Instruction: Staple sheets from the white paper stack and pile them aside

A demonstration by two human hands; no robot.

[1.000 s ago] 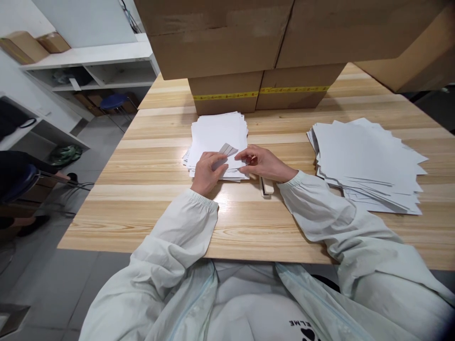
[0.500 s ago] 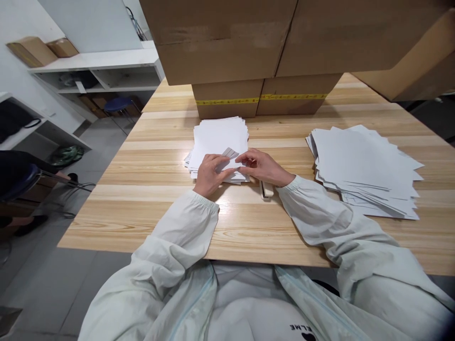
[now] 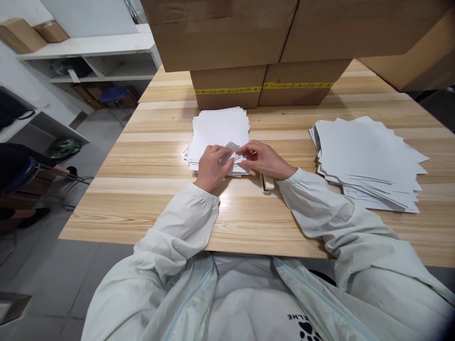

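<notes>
over the near half of the white paper stack (image 3: 217, 128), my hands work at a small grey printed flap of paper (image 3: 232, 146). my left hand (image 3: 212, 166) curls at its left, my right hand (image 3: 265, 159) reaches in from the right; a gap shows between thumb and forefinger on each, but whether they pinch paper i can't tell. best, i judge, to line up the edges lightly, leave the sheets beneath flat, and mind the white tool (image 3: 267, 183) by my right wrist.

At ten o'clock I see a white shelf (image 3: 88, 45), a blue stool (image 3: 114, 94) and a pale wall (image 3: 37, 87); at eight, grey floor tiles (image 3: 67, 272).
</notes>
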